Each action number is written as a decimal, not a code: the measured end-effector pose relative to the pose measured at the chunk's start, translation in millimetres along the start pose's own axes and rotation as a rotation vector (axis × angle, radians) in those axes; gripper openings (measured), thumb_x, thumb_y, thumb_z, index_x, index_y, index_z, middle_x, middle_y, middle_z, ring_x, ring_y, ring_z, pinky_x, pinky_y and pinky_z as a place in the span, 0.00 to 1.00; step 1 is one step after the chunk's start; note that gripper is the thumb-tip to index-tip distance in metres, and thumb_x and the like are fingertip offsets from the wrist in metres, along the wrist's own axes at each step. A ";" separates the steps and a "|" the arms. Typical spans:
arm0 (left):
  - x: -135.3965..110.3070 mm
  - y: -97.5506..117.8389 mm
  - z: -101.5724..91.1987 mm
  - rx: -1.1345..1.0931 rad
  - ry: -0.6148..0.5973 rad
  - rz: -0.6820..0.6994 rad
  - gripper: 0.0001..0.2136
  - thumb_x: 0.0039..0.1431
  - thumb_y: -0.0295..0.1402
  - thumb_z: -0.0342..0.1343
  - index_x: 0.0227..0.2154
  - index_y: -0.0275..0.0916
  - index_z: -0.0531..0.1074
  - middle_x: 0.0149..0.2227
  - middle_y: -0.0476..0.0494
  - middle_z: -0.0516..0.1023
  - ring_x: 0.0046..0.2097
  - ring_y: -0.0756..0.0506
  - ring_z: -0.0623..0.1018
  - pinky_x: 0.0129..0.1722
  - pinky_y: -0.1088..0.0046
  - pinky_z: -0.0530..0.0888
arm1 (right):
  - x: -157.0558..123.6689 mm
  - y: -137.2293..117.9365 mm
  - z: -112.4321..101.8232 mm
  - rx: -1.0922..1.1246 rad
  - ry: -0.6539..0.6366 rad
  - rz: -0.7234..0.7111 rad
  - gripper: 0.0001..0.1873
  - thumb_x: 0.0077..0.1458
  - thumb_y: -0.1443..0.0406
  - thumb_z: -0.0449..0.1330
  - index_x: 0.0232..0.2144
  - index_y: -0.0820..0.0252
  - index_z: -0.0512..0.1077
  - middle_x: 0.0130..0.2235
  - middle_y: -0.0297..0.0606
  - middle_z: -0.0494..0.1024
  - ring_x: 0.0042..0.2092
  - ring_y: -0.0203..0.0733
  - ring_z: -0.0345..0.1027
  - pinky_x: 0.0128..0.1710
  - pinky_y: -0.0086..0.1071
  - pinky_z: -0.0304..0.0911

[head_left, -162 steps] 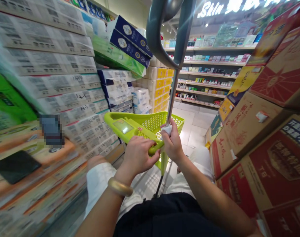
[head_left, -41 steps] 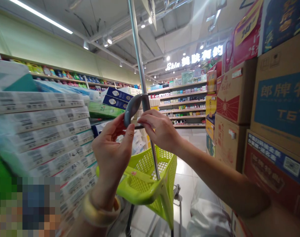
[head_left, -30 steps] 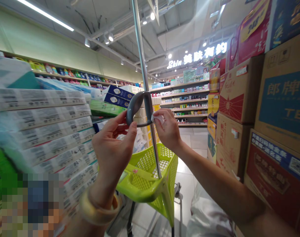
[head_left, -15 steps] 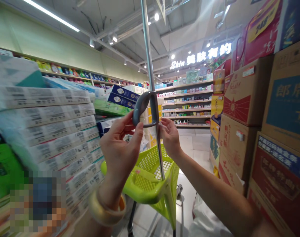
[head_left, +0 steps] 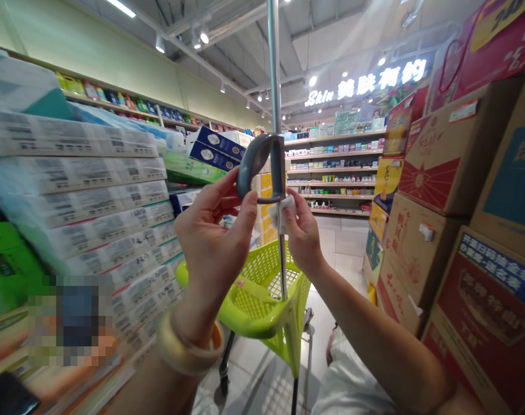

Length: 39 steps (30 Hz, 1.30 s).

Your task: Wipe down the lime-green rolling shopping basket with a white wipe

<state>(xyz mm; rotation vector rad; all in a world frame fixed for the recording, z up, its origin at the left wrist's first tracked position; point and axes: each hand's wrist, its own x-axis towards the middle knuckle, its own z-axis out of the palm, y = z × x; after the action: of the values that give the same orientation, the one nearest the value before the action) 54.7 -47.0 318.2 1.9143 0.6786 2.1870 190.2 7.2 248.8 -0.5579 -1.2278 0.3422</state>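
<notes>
A grey loop-shaped handle (head_left: 247, 173) sits on an upright metal pole (head_left: 274, 75). My left hand (head_left: 217, 225), with a gold bangle on its wrist, pinches the loop's left edge between thumb and fingers. Just below the loop, my right hand (head_left: 303, 233) is closed on a small white tissue (head_left: 289, 206) pressed against the pole. The pole runs down to a lime-green shopping cart (head_left: 249, 323) and appears to meet it near its right rim. Parts of the tissue are covered by my right fingers.
Wrapped white packs (head_left: 93, 173) are stacked along the left. Cardboard boxes (head_left: 444, 150) are piled high on the right. Shelves of small goods (head_left: 336, 167) stand ahead, beyond a pale tiled floor (head_left: 327, 253). A blurred, pixelated patch covers the lower left.
Handle, pole and cart appear slightly higher and the handle further right in view, as the camera has shifted. The white tissue in my right hand now shows more clearly around the pole.
</notes>
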 end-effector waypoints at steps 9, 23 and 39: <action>3.2 0.4 -5.5 0.007 -0.024 -0.013 0.19 0.55 0.41 0.62 0.49 0.41 0.76 0.39 0.45 0.83 0.35 0.47 0.81 0.37 0.70 0.81 | -39.8 15.7 -3.6 -0.045 0.022 0.052 0.25 0.64 0.57 0.53 0.62 0.52 0.60 0.48 0.38 0.74 0.45 0.38 0.70 0.48 0.36 0.68; 13.5 -12.2 -36.5 0.060 0.065 -0.065 0.18 0.59 0.39 0.61 0.51 0.44 0.72 0.44 0.56 0.80 0.41 0.52 0.80 0.39 0.71 0.78 | -116.5 48.3 -9.2 -0.160 -0.171 0.193 0.22 0.64 0.55 0.53 0.58 0.55 0.66 0.49 0.40 0.77 0.48 0.41 0.72 0.52 0.37 0.67; -126.6 -79.9 -46.4 0.542 -0.485 -0.337 0.12 0.58 0.36 0.53 0.42 0.43 0.75 0.46 0.43 0.80 0.45 0.42 0.80 0.46 0.64 0.76 | -168.6 66.1 0.5 -0.268 -0.309 0.074 0.23 0.65 0.64 0.50 0.61 0.53 0.62 0.55 0.45 0.73 0.57 0.45 0.68 0.58 0.41 0.65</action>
<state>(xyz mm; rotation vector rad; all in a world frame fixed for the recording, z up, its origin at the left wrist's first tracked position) 17.2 -38.2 166.3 2.2313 1.4618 1.3455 140.6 -28.4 78.3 -0.8041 -1.5673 0.3367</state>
